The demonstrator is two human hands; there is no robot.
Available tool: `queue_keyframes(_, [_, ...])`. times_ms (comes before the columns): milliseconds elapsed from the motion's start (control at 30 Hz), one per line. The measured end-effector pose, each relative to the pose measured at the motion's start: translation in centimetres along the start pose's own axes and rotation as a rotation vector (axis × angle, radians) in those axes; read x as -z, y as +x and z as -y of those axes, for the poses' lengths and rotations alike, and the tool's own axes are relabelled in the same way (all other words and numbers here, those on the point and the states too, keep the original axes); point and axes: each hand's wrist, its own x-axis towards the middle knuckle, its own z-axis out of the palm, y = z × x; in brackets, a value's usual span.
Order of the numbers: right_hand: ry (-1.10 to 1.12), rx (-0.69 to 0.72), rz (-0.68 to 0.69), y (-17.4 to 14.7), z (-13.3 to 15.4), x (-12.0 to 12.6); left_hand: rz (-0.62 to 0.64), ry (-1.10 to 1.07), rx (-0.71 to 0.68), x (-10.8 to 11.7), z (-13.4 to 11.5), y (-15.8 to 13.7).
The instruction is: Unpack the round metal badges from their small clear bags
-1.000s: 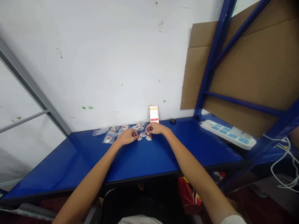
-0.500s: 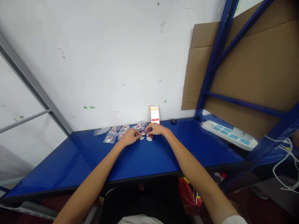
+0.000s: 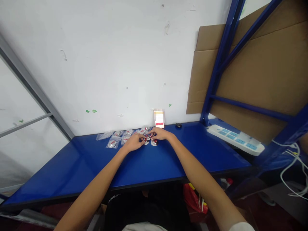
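Small round silver discs with red marks lie in a tight group on the blue table [image 3: 144,170]. My left hand [image 3: 134,142] is closed at the left side of this group, thumb and fingertips on a silver disc [image 3: 146,142]. From the right, my right hand [image 3: 160,133] reaches over with bent fingers pinching at the back of the same group. Another silver disc [image 3: 154,143] sits below its fingertips. The discs are too small and partly covered to make out exactly. Left of my hands are more discs in clear plastic bags, such as a bagged disc [image 3: 112,143].
A lit phone [image 3: 159,118] leans on the white wall behind my hands. A small black object [image 3: 178,125] lies to its right. A white power strip [image 3: 235,138] is on the right, near the blue frame [image 3: 218,67] and cardboard [image 3: 207,70]. An empty-looking clear bag [image 3: 104,135] lies far left.
My fingers have shifted slightly over the disc group, the right fingertips a little to the left. The bagged discs and the phone have stayed in place.
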Motion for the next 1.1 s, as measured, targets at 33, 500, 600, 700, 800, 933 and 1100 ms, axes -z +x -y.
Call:
queue_keyframes(33, [-0.004,0.010,0.006,0.0,0.0,0.1,0.000,-0.006,-0.005,0.0,0.0,0.0])
queue_keyframes(500, [0.076,-0.018,0.110,-0.7,-0.1,1.2,-0.035,-0.032,-0.031,-0.5,0.1,0.1])
queue_keyframes(600, [0.089,-0.018,0.077,-0.7,-0.4,1.0,-0.050,-0.035,-0.020,-0.8,0.1,0.2])
queue_keyframes(700, [0.140,-0.008,0.052,-0.7,-0.5,0.8,-0.058,-0.044,-0.005,-1.0,0.2,0.2])
queue_keyframes(800, [0.177,-0.009,0.052,-0.6,-0.6,0.7,-0.066,-0.052,-0.005,-1.1,0.3,0.2])
queue_keyframes(933, [0.187,-0.011,0.052,-0.6,-0.7,0.7,-0.072,-0.046,-0.010,-1.3,0.5,0.2])
queue_keyframes(1100, [0.215,-0.010,0.057,-0.6,-0.7,0.7,-0.090,-0.043,-0.006,-1.6,0.7,0.2])
